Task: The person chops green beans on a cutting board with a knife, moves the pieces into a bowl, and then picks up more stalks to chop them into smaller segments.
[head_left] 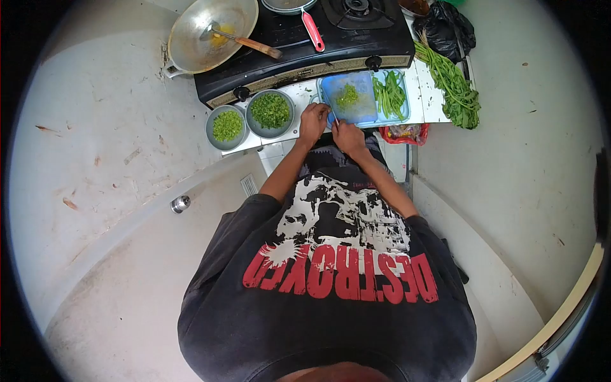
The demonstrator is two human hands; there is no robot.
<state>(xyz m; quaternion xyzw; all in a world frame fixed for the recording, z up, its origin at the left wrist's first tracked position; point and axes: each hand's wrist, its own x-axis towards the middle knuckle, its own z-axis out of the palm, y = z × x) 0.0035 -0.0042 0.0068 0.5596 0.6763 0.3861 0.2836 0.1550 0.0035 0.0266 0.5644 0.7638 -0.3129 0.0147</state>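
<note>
My right hand (349, 137) is closed around a small knife (335, 118), its blade pointing away from me at the near left corner of a blue cutting board (364, 114). Just left of the blade, my left hand (313, 123) has its fingers pinched together over the board's edge; what they hold is too small to make out. A little pile of chopped green stems (347, 95) lies on the board. Beside it, cut leafy greens (390, 95) rest on a light blue tray (405, 113), which also sits under the board.
Two grey bowls, one of chopped stems (227, 126) and one of chopped leaves (270, 111), stand left of my hands. Behind is a black gas stove (299, 60) with a wok (184, 48) holding a spatula (254, 46). A bunch of greens (455, 89) and a black plastic bag (449, 28) lie right.
</note>
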